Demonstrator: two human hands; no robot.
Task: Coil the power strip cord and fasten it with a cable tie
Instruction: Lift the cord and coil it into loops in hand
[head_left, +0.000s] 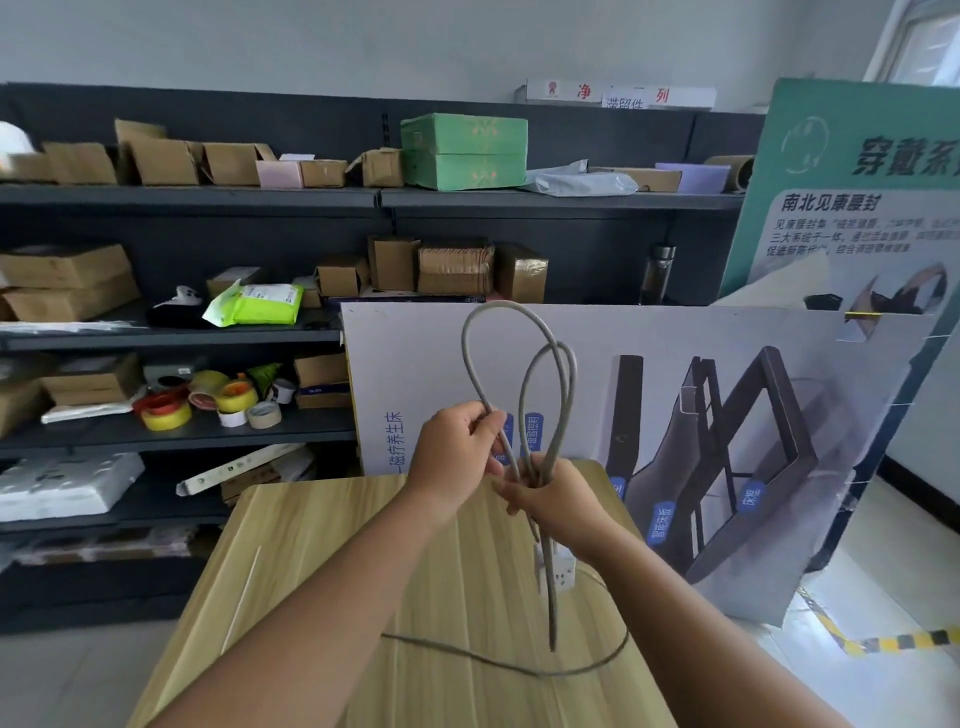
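Grey, rubbery cord (519, 358) stands up in two or three tall loops above the wooden counter (332, 571), gathered at the bottom between both hands. The left hand (457, 457) pinches one strand of the largest loop, its fingers (491, 423) closed narrow around it. The right hand (558, 499) sits just below and beside it, fingers wrapped around the bunched necks of the loops, so the two hands are almost touching.

From the right hand the cord hangs down past the white power strip (556, 564), which is partly hidden behind the right wrist and seems to rest on the counter, though I cannot tell for sure. A long loose run then lies curving across the counter, so a fair part of the coiling looks not yet done. No cable tie is visible to me.

Judging by how the loops hold their arch without flopping, the cord seems fairly stiff and springy, light in the hand, with a smooth jacket that could slip. It will likely try to spring open if the grip eases. The best hold is probably right at the crossing point where the strands meet, squeezing all of them together, while the other hand feeds slack. The strip itself is the heavy end and may drag.
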